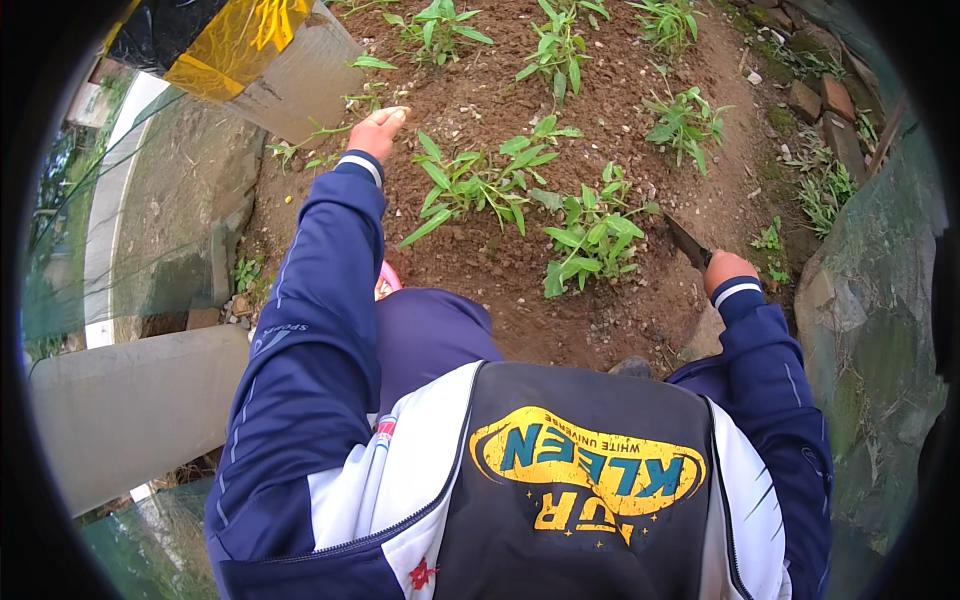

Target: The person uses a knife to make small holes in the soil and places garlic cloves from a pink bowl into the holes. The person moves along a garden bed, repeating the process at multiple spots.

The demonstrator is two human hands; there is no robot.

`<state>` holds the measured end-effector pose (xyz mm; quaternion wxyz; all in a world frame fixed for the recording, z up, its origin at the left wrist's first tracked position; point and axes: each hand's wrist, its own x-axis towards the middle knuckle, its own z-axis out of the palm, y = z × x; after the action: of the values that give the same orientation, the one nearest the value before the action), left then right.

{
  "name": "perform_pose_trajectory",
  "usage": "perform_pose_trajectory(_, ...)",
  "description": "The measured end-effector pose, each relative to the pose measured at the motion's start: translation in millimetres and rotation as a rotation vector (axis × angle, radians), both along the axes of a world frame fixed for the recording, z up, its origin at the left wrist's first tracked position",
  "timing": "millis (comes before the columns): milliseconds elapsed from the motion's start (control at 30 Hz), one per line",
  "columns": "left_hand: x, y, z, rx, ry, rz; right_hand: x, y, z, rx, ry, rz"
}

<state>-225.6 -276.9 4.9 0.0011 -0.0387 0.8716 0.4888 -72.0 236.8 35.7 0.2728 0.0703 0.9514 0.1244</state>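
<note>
My left hand (379, 133) is raised over the soil at the upper left, its fingers bent and their tips together; whether something small is between them I cannot tell. A green plant stem (322, 133) shows just left of it. My right hand (726, 271) is closed around the dark handle of a knife (684, 238), whose blade points up and left towards the soil. Left of the blade grows a leafy green plant (596, 232). Another leafy plant (480, 180) stands between my hands. Around them lies brown, pebbly soil (465, 262).
More leafy plants (684, 124) grow farther up the bed. A grey panel with yellow and black plastic (300, 75) stands at the upper left. Green netting (874, 315) runs along the right, beside bricks (838, 97). Another grey panel (142, 405) lies at the left.
</note>
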Motion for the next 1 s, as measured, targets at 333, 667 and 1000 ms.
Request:
perform_pose_trajectory(333,189,-86,55,0.307,-0.005,0.412,-9,20,-10,-0.006,0.013,0.051)
perform_pose_trajectory(667,453,-56,29,-0.983,0.038,0.117,-26,48,-24,0.006,-0.081,0.118)
perform_pose_trajectory(1000,619,-164,55,-1.373,-1.341,0.293,-29,56,-37,0.006,-0.088,0.167)
